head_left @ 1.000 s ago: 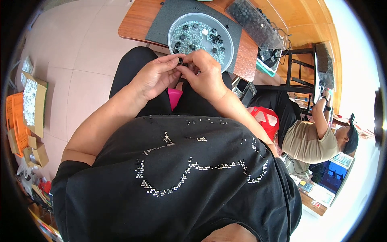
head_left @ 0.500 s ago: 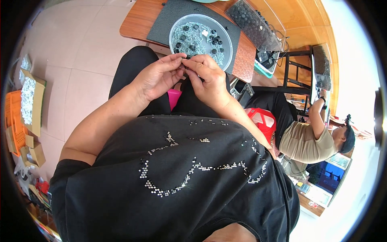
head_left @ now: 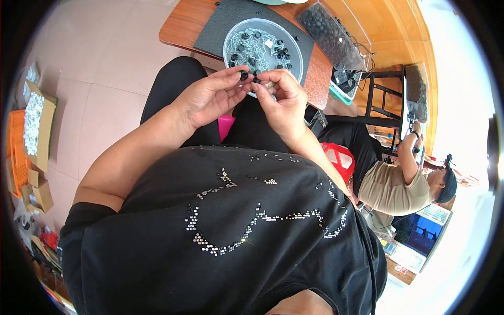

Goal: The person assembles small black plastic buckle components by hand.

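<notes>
Between the thumb and forefinger of my left hand (head_left: pixel 207 100) is a small round black knob (head_left: pixel 243 76). My right hand (head_left: pixel 286 102), just beside it, pinches another small black part (head_left: pixel 256 80); its exact kind is too small to make out. Both hands are raised above my lap, before the near rim of a round clear tub (head_left: pixel 300 55). Inside the tub lie many silvery screws (head_left: pixel 252 43) and several black knobs (head_left: pixel 283 53) like the one in my left hand.
The tub stands on a dark mat (head_left: pixel 212 32) over a brown table (head_left: pixel 176 26). A clear bin of black parts (head_left: pixel 328 34) is at the far right. A person (head_left: pixel 396 184) sits to my right beside a red stool (head_left: pixel 338 160). Cardboard boxes (head_left: pixel 44 131) line the left.
My hands, close together before, have moved slightly apart. The black knob in the left fingers and the black part in the right now show. The person at right has shifted an arm.
</notes>
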Demonstrator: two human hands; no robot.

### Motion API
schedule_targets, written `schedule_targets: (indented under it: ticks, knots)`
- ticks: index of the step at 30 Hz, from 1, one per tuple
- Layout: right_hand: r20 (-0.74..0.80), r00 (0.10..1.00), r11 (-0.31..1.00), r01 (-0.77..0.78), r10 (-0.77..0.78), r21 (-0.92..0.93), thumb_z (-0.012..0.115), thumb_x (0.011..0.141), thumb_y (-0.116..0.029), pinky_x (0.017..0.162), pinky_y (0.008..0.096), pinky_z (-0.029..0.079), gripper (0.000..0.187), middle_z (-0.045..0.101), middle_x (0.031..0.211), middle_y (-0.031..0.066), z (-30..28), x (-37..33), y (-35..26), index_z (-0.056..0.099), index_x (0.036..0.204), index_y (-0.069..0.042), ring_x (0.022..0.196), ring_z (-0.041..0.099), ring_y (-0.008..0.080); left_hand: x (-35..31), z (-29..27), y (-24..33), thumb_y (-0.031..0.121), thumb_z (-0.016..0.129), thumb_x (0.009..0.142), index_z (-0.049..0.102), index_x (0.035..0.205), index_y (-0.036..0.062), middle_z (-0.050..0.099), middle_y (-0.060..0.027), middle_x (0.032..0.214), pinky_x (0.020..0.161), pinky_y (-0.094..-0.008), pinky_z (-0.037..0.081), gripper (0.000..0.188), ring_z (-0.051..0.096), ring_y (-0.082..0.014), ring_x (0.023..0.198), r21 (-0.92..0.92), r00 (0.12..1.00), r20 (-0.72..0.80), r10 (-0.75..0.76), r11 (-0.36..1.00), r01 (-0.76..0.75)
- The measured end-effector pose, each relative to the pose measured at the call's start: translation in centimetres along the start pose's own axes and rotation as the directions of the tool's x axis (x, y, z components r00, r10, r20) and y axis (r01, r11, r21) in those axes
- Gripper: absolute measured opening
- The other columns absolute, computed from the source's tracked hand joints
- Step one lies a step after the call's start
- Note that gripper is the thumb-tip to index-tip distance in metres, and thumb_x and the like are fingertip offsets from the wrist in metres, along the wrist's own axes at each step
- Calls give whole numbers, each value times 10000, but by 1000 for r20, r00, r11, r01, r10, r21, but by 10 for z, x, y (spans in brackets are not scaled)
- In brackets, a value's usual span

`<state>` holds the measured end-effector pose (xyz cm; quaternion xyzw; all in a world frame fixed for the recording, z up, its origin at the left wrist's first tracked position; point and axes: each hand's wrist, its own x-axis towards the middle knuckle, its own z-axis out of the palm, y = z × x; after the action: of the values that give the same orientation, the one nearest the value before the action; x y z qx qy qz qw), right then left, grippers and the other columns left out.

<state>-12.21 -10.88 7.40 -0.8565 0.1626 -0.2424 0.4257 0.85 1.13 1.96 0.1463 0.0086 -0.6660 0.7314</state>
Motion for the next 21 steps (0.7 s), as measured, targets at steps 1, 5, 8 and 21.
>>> schedule_targets:
  ticks: [1, 5, 8, 21]
  knots:
    - [1, 1000, 1000, 2, -2, 0, 671, 767, 90, 634, 183, 428, 185, 576, 911, 37, 1, 0, 0, 611, 923, 10, 723, 517, 48, 1, -1, -1, 101, 573, 910, 551, 1163, 26, 607, -74, 1061, 905, -264, 488, 264, 585, -142, 989, -3, 1000, 1, -3, 1000, 3]
    - [-2, 1000, 1000, 6, -6, 26, 674, 763, 90, 631, 181, 435, 185, 573, 906, 41, 4, 1, 0, 615, 921, 14, 717, 520, 50, 3, -6, -3, 111, 583, 907, 565, 1148, 48, 610, -49, 1037, 905, -267, 482, 250, 583, -136, 982, 31, 999, 34, -2, 1000, 1]
    - [5, 1000, 1000, 10, -10, 14, 675, 764, 89, 627, 178, 439, 185, 566, 900, 42, 6, 0, 3, 617, 924, 16, 710, 520, 50, 3, -2, -4, 112, 582, 909, 570, 1143, 59, 609, -42, 1028, 905, -262, 479, 240, 582, -127, 975, 38, 998, 57, -17, 999, 15]
    - [-74, 996, 997, -36, 41, 70, 732, 712, 6, 553, 210, 441, 213, 594, 762, 25, 12, 0, 4, 635, 896, -41, 644, 556, 86, -2, 8, -3, 141, 534, 941, 579, 1157, 1, 628, -80, 1051, 917, -275, 476, 262, 593, -122, 965, 238, 996, 21, 92, 967, -95]
